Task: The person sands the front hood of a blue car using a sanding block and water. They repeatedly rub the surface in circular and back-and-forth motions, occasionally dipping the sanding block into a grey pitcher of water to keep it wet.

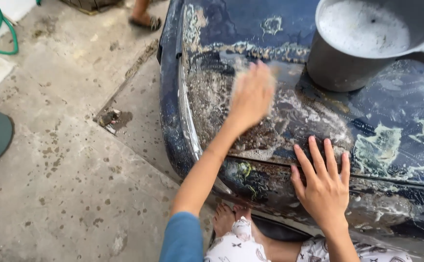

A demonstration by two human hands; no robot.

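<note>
Soapy dark-blue car panel (386, 131): left hand (252, 94) blurred, fingers' grip unclear; right hand (324, 182) flat, fingers spread.

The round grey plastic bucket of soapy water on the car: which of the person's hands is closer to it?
Left. The left hand is beside the round grey plastic bucket, just to its left on the foamy surface. The right hand rests flat lower down, farther away.

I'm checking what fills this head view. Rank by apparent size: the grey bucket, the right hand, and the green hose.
1. grey bucket, though it sits nearest the camera
2. right hand
3. green hose, only partly in view, so unsure
</note>
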